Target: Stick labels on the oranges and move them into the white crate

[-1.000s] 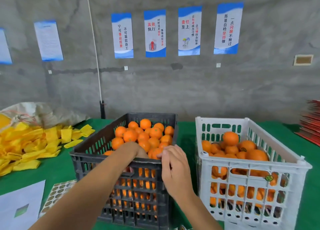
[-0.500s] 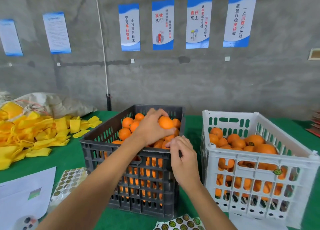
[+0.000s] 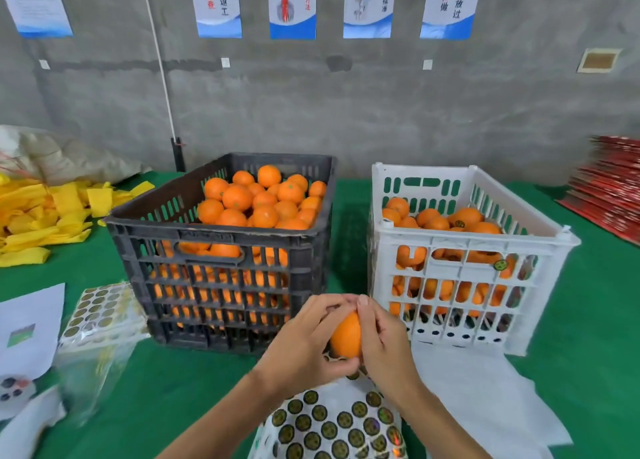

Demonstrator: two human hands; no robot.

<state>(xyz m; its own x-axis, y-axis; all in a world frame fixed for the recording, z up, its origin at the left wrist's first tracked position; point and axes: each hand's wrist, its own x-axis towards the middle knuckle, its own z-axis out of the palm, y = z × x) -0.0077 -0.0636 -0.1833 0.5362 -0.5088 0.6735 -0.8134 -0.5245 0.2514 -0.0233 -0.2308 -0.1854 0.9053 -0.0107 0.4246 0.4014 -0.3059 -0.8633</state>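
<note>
Holding one orange (image 3: pixel 346 335) between both hands, low centre of view, just in front of the gap between the two crates and above the near sticker sheet (image 3: pixel 332 427). Left hand (image 3: pixel 304 341) grip: fingers over the top, thumb curled under the fruit. Right hand (image 3: pixel 384 341) grip: fingers wrapped round its right side, fingertips at the top touching the left hand's. Cannot tell whether a label is on this orange; the hands cover most of it.

Black crate (image 3: pixel 221 250) on the left, heaped with oranges to the rim. White crate (image 3: pixel 464 250) just beside it on the right, roughly half full; a couple of the oranges inside show round dark-green labels, one on top and one seen through the front slots. Both crates sit on the green desk (image 3: pixel 166 389).

Near sticker sheet lies on the desk under the forearms, rows of round green-and-gold labels. White foam sheet (image 3: pixel 485 396) runs from under the white crate toward the near edge. A second sticker sheet (image 3: pixel 104 309) in a clear sleeve lies left of the black crate, white paper (image 3: pixel 27 327) beside it. Yellow foam sleeves (image 3: pixel 45 212) piled far left, red stack (image 3: pixel 609 188) at far right, blue-and-white posters (image 3: pixel 292 6) on the concrete wall.
</note>
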